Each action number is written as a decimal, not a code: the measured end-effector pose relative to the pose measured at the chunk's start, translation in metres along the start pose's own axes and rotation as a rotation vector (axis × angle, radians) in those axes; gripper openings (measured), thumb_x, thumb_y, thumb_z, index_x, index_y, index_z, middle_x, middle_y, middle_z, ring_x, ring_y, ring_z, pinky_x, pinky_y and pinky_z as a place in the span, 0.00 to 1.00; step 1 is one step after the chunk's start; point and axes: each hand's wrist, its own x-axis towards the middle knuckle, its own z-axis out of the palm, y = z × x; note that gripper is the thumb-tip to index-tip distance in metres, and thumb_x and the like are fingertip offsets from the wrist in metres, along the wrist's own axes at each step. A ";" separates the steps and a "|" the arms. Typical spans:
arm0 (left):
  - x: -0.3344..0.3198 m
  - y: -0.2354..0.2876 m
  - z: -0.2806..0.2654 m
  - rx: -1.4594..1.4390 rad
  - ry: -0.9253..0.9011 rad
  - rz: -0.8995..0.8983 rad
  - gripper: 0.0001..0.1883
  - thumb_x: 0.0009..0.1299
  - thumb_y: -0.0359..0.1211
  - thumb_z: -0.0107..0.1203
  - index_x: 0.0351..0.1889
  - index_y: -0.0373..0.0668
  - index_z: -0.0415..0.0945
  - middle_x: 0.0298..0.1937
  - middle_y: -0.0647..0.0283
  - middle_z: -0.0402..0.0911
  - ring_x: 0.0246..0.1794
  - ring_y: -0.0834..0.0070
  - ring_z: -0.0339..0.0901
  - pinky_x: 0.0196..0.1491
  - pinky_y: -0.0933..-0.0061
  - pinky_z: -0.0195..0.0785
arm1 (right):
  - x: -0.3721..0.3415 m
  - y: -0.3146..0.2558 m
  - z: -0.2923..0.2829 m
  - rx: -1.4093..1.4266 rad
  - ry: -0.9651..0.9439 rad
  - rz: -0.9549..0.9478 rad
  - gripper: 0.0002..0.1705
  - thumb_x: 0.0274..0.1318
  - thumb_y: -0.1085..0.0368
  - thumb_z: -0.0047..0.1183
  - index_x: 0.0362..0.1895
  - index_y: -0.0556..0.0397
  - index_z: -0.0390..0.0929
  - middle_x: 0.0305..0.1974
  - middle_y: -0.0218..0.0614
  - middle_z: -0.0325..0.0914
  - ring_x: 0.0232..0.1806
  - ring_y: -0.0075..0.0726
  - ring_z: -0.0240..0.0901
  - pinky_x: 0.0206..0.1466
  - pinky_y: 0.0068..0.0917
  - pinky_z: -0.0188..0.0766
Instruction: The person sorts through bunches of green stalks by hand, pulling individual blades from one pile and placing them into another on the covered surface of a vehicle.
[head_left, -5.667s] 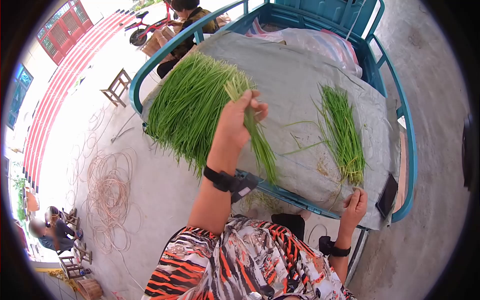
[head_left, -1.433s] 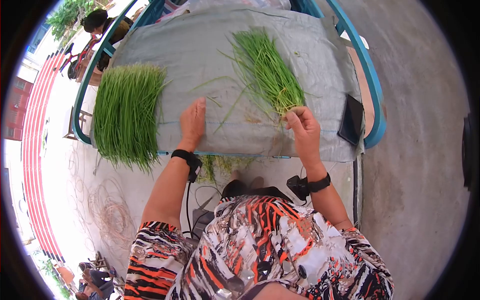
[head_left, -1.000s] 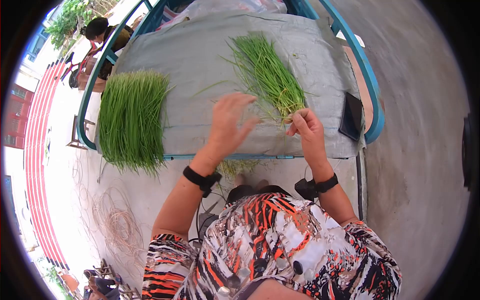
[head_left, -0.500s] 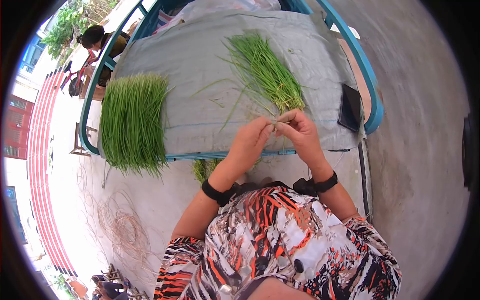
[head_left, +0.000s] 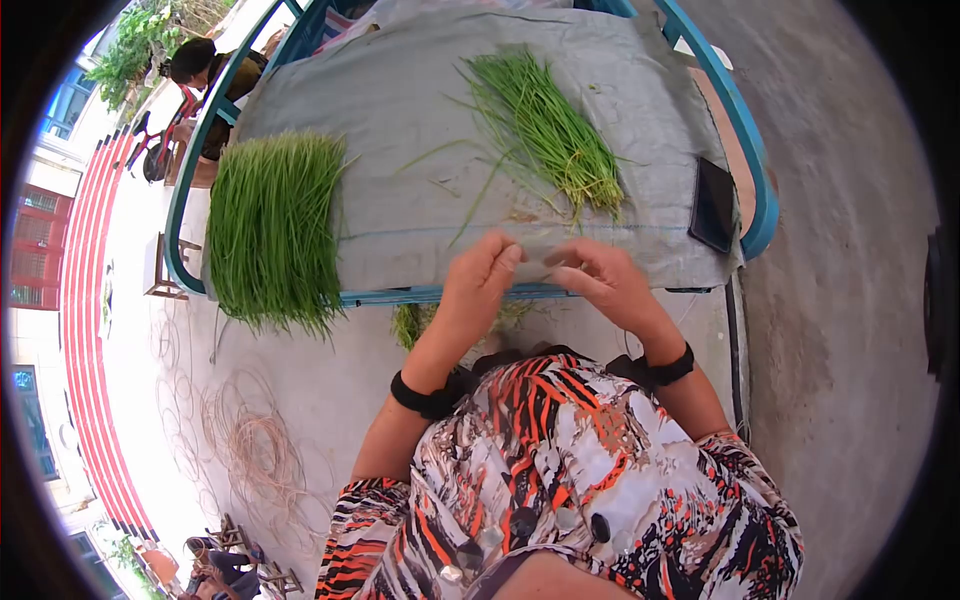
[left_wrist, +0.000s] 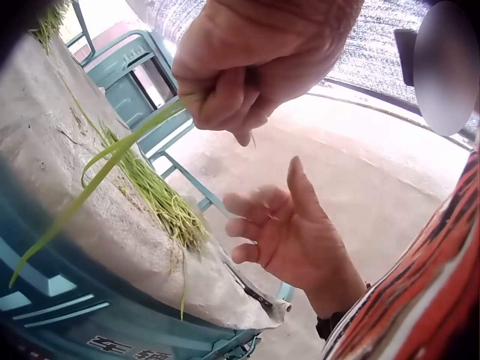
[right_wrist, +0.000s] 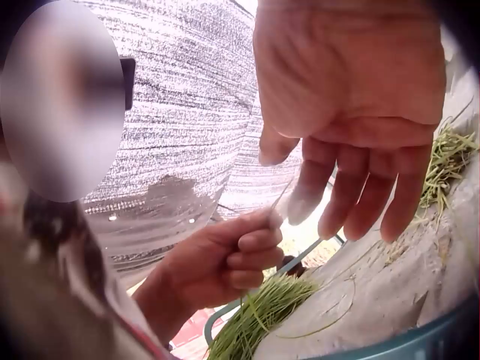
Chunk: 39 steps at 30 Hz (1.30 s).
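The left hand (head_left: 480,285) is curled at the cart's near edge; in the left wrist view this same hand (left_wrist: 262,64) pinches a long green blade (left_wrist: 112,159). Facing it a short gap away, the right hand (head_left: 612,292) has its fingers spread and relaxed, with nothing visibly held in the right wrist view, where its palm (right_wrist: 352,112) shows. Beyond the right hand lies a loose bundle of green stalks (head_left: 550,130), pale ends towards the person. A larger, even pile of stalks (head_left: 275,225) lies at the left, its tips hanging over the edge.
Grey sheeting (head_left: 400,120) covers the cart bed, bounded by a teal rail (head_left: 735,120). A black phone (head_left: 711,205) lies at the right edge. Loose blades (head_left: 480,205) lie between the piles. Coiled cord (head_left: 262,455) is on the ground; a person (head_left: 205,75) sits beyond the rail.
The left hand has gone from the left pile to the loose bundle's near end. Both hands, touching half a second ago, are now apart, and the right fingers have opened.
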 end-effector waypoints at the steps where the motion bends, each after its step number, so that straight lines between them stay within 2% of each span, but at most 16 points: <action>1: -0.001 -0.001 0.001 -0.018 -0.002 0.005 0.10 0.75 0.35 0.46 0.37 0.39 0.73 0.21 0.73 0.61 0.24 0.85 0.57 0.28 0.81 0.55 | 0.002 -0.003 0.012 0.099 0.089 0.013 0.10 0.56 0.66 0.56 0.40 0.59 0.77 0.31 0.31 0.77 0.31 0.20 0.72 0.38 0.21 0.70; 2: -0.002 -0.005 0.002 -0.013 -0.011 0.010 0.10 0.75 0.35 0.46 0.37 0.39 0.73 0.21 0.73 0.62 0.25 0.85 0.58 0.29 0.81 0.55 | 0.004 -0.005 0.019 0.197 0.179 0.026 0.11 0.56 0.65 0.56 0.40 0.59 0.78 0.30 0.31 0.77 0.31 0.20 0.72 0.36 0.21 0.70; 5: -0.005 -0.011 0.005 0.023 -0.043 0.022 0.11 0.75 0.36 0.46 0.36 0.38 0.72 0.22 0.72 0.64 0.25 0.83 0.59 0.29 0.80 0.56 | 0.009 -0.013 0.022 0.093 0.038 0.014 0.09 0.56 0.65 0.57 0.38 0.57 0.78 0.29 0.30 0.77 0.31 0.19 0.71 0.35 0.22 0.70; 8: -0.009 -0.007 0.003 0.101 -0.102 0.015 0.12 0.75 0.37 0.47 0.35 0.37 0.72 0.22 0.68 0.66 0.26 0.81 0.60 0.30 0.78 0.57 | 0.011 -0.011 0.022 0.066 0.008 0.029 0.08 0.56 0.66 0.56 0.36 0.58 0.78 0.28 0.29 0.76 0.28 0.19 0.70 0.33 0.21 0.70; 11: -0.013 -0.012 -0.002 0.164 -0.164 -0.008 0.13 0.75 0.37 0.46 0.35 0.36 0.72 0.23 0.64 0.66 0.27 0.79 0.61 0.31 0.76 0.59 | 0.010 0.002 0.010 0.086 -0.135 0.060 0.06 0.58 0.67 0.54 0.35 0.58 0.77 0.29 0.28 0.76 0.30 0.18 0.72 0.33 0.18 0.69; 14: -0.018 -0.017 -0.006 0.201 -0.123 -0.010 0.13 0.75 0.37 0.46 0.34 0.37 0.71 0.23 0.63 0.66 0.25 0.79 0.61 0.30 0.76 0.59 | 0.009 0.009 0.007 0.233 -0.065 0.124 0.06 0.60 0.67 0.52 0.35 0.57 0.76 0.28 0.26 0.75 0.30 0.17 0.71 0.32 0.17 0.68; 16: -0.022 -0.025 -0.010 0.228 -0.038 0.003 0.14 0.75 0.38 0.46 0.33 0.37 0.72 0.22 0.66 0.65 0.24 0.80 0.59 0.29 0.78 0.56 | 0.017 0.015 0.001 0.151 0.126 0.178 0.07 0.59 0.65 0.52 0.37 0.56 0.76 0.28 0.28 0.76 0.29 0.21 0.72 0.32 0.21 0.69; 17: -0.023 -0.030 -0.012 0.134 -0.009 -0.042 0.14 0.75 0.38 0.45 0.33 0.38 0.72 0.21 0.68 0.65 0.23 0.82 0.58 0.28 0.79 0.55 | 0.023 0.017 -0.003 0.110 0.223 0.203 0.08 0.59 0.64 0.52 0.38 0.55 0.76 0.27 0.29 0.77 0.29 0.24 0.73 0.32 0.23 0.69; 20: -0.026 -0.033 -0.017 -0.096 0.064 -0.176 0.14 0.76 0.39 0.45 0.33 0.39 0.72 0.21 0.72 0.64 0.22 0.85 0.57 0.26 0.81 0.52 | 0.039 0.023 0.002 -0.609 0.348 -0.005 0.11 0.56 0.61 0.53 0.40 0.52 0.75 0.30 0.40 0.79 0.32 0.43 0.78 0.33 0.38 0.71; 22: -0.024 -0.021 -0.018 -0.194 0.099 -0.264 0.14 0.75 0.38 0.45 0.32 0.38 0.72 0.20 0.72 0.64 0.23 0.84 0.60 0.27 0.79 0.55 | 0.051 0.029 0.006 -0.783 0.379 0.024 0.12 0.54 0.59 0.53 0.40 0.50 0.75 0.29 0.41 0.79 0.33 0.48 0.77 0.34 0.41 0.70; 26: -0.027 -0.018 -0.018 -0.327 0.149 -0.289 0.14 0.76 0.40 0.44 0.34 0.41 0.73 0.19 0.77 0.60 0.19 0.89 0.54 0.22 0.84 0.47 | 0.065 0.046 0.009 -0.935 0.341 0.123 0.13 0.53 0.57 0.55 0.40 0.50 0.76 0.28 0.40 0.79 0.34 0.52 0.76 0.34 0.45 0.69; 29: -0.032 -0.016 -0.021 -0.488 0.171 -0.360 0.13 0.76 0.40 0.44 0.36 0.43 0.74 0.18 0.80 0.58 0.17 0.91 0.51 0.20 0.85 0.44 | 0.068 0.061 0.008 -0.963 0.359 0.141 0.13 0.53 0.58 0.54 0.40 0.49 0.76 0.25 0.40 0.77 0.30 0.50 0.76 0.33 0.44 0.69; 32: -0.035 -0.017 -0.025 -0.486 0.183 -0.331 0.13 0.76 0.41 0.45 0.38 0.43 0.74 0.18 0.81 0.57 0.16 0.93 0.49 0.19 0.85 0.41 | 0.055 0.043 0.002 -0.678 0.344 0.075 0.10 0.54 0.61 0.54 0.39 0.51 0.75 0.24 0.34 0.77 0.23 0.37 0.73 0.29 0.34 0.69; 35: -0.036 -0.017 -0.025 -0.439 0.229 -0.290 0.14 0.76 0.40 0.45 0.40 0.41 0.75 0.19 0.81 0.58 0.17 0.92 0.51 0.21 0.85 0.43 | 0.044 0.030 -0.006 0.098 0.174 0.139 0.07 0.56 0.65 0.54 0.37 0.53 0.75 0.27 0.26 0.75 0.22 0.20 0.68 0.26 0.21 0.66; 38: -0.033 -0.018 -0.021 -0.334 0.268 -0.202 0.14 0.76 0.40 0.45 0.42 0.40 0.77 0.22 0.77 0.64 0.22 0.89 0.58 0.26 0.84 0.50 | 0.035 0.023 -0.010 -0.048 0.156 0.154 0.06 0.57 0.68 0.54 0.37 0.54 0.74 0.29 0.22 0.72 0.25 0.12 0.65 0.27 0.14 0.63; 39: -0.031 -0.018 -0.019 -0.285 0.288 -0.163 0.14 0.76 0.39 0.45 0.43 0.40 0.77 0.24 0.75 0.67 0.25 0.86 0.61 0.29 0.82 0.54 | 0.032 0.022 -0.010 0.003 0.156 0.137 0.05 0.56 0.68 0.54 0.37 0.54 0.74 0.28 0.22 0.72 0.24 0.12 0.65 0.27 0.14 0.64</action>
